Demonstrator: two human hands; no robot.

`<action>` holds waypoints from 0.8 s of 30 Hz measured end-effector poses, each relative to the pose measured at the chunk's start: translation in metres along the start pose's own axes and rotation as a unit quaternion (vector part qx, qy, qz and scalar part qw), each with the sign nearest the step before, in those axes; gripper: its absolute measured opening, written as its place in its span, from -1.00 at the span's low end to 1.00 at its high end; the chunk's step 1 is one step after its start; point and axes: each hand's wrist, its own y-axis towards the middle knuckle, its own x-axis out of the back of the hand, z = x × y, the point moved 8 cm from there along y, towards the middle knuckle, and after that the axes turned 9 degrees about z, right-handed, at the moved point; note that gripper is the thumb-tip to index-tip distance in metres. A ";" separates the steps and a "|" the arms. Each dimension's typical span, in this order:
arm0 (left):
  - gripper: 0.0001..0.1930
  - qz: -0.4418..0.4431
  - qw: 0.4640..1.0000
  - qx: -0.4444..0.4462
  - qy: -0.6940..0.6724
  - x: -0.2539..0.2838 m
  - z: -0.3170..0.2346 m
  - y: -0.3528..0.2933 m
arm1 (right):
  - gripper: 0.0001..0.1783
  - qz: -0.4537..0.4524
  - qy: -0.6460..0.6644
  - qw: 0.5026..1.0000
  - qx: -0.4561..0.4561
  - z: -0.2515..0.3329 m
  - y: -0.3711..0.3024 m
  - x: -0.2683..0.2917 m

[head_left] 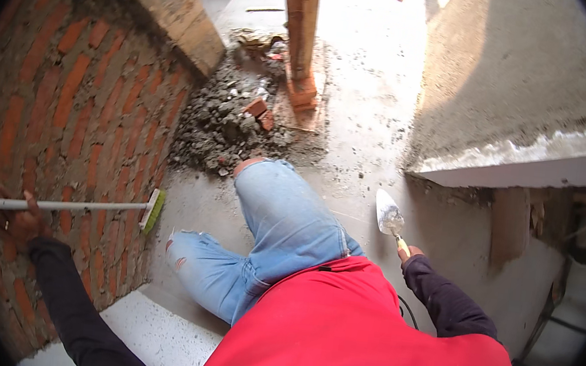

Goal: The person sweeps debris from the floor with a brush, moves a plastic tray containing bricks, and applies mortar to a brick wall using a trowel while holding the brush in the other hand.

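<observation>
My right hand (410, 253) is closed round the yellowish handle of a pointed trowel (389, 215), whose pale blade lies at or just above the grey floor. My left hand (23, 220) is at the brick wall (70, 131), with its fingers round the long white handle of a broom (90, 207). The broom's green bristles (153, 212) stand at the foot of the wall, near my bent knee. A heap of wet grey mortar (217, 121) lies ahead of my knees, with broken brick pieces (259, 113) on it.
A wooden post (299, 33) stands on stacked bricks (302, 91) beside the mortar. A thick plank (165, 5) leans at the brick wall. To the right, a rough concrete slab (517, 85) ends in a raised edge over boards (510, 227). Mortar crumbs dot the floor (362, 133).
</observation>
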 end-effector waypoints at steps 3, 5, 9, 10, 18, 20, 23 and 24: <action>-0.38 0.007 1.000 0.015 -0.027 -0.007 -0.018 -0.004 | -0.61 -0.076 -0.042 0.982 0.169 0.093 0.020 -0.003; -0.37 0.016 0.999 0.022 -0.022 -0.010 -0.011 -0.008 | -0.64 -0.108 -0.060 0.957 0.261 0.197 0.019 0.007; -0.37 0.033 0.999 0.024 0.000 -0.019 -0.002 -0.010 | -0.67 -0.107 -0.165 0.947 0.255 0.342 0.079 -0.010; -0.36 0.039 0.999 0.026 0.002 -0.022 -0.001 -0.011 | -0.69 -0.118 -0.166 0.945 0.255 0.377 0.084 -0.013; -0.35 0.078 0.996 0.040 0.030 -0.043 0.011 -0.013 | -0.69 -0.146 -0.130 0.975 0.102 0.517 0.189 -0.053; -0.36 0.080 0.995 0.036 0.036 -0.047 0.013 -0.014 | -0.68 -0.136 -0.117 0.976 0.121 0.520 0.195 -0.061; -0.36 0.074 0.996 0.022 0.043 -0.046 0.013 -0.018 | -0.61 -0.095 -0.132 0.975 0.154 0.512 0.174 -0.080; -0.36 0.069 0.996 0.021 0.045 -0.044 0.011 -0.016 | -0.58 -0.083 -0.138 0.973 0.163 0.508 0.153 -0.073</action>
